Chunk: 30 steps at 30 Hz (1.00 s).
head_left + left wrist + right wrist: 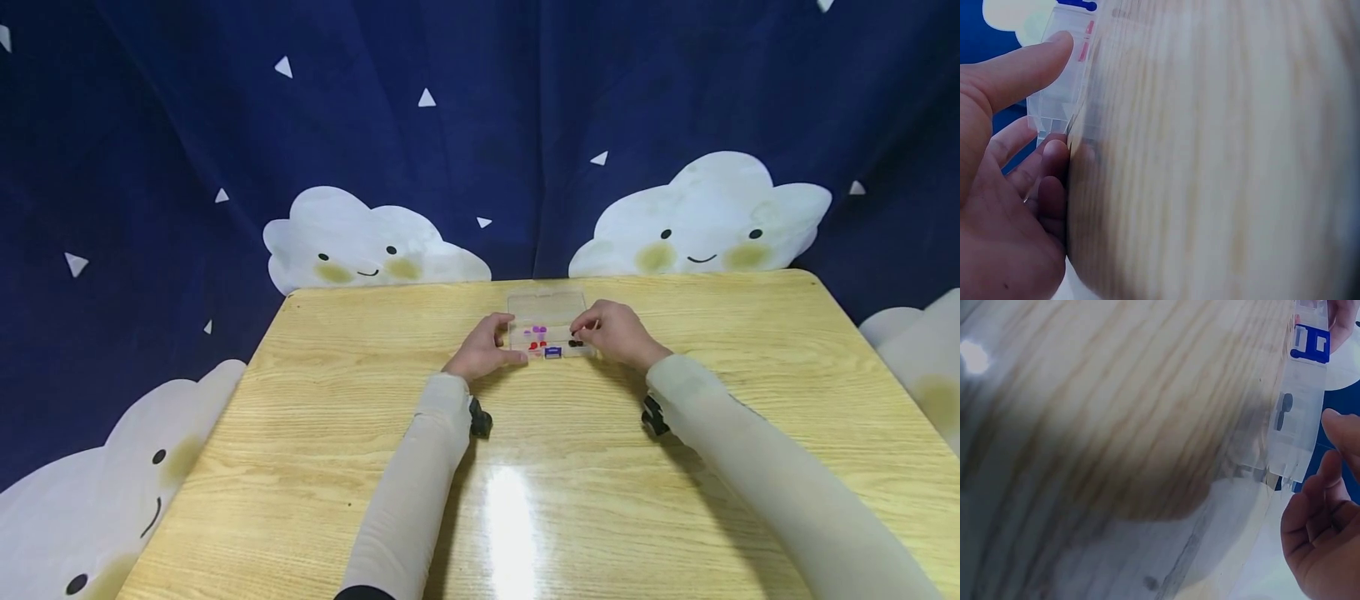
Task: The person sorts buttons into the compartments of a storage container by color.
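Observation:
A clear plastic box (557,336) stands at the far middle of the table, its transparent lid (547,306) raised at the back. Inside lie small purple pieces (541,331), red pieces (534,345) and black pieces (575,343), the black ones at the right. My left hand (480,350) grips the box's left end, with the thumb at the front wall and the fingers around the side. Over the right compartment, my right hand (617,331) pinches a small dark piece (573,333). In the right wrist view that piece is hidden.
A blue latch (553,352) sits at the middle of the box's front. The wooden table (360,417) ends just behind the box, against a dark blue curtain (480,150) with white clouds. Black wrist devices (480,419) are worn below both hands.

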Each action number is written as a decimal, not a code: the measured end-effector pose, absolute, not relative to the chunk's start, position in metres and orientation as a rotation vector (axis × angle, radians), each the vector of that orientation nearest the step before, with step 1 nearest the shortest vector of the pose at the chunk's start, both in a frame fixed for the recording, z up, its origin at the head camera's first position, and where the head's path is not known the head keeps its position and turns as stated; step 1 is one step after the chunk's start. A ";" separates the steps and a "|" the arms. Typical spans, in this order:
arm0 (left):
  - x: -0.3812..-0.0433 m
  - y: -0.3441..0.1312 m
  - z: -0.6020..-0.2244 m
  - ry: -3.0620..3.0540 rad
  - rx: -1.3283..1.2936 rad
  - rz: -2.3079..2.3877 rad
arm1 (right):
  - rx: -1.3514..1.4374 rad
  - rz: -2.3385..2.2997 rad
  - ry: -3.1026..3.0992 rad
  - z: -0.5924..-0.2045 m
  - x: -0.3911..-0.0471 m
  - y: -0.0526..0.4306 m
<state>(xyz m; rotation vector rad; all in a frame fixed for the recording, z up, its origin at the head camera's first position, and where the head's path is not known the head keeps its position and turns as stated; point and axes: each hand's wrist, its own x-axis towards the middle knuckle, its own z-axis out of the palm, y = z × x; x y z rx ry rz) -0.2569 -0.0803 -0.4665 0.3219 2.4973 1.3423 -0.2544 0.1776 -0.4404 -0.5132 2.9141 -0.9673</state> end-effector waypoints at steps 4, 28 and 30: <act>-0.257 -0.080 -0.466 2.501 0.319 1.348 | -0.522 -0.966 2.916 -0.440 -0.254 0.177; -0.261 -0.079 -0.468 2.496 0.334 1.343 | -0.536 -0.967 2.881 -0.446 -0.251 0.176; -0.261 -0.079 -0.468 2.494 0.334 1.344 | -0.543 -0.973 2.882 -0.445 -0.250 0.176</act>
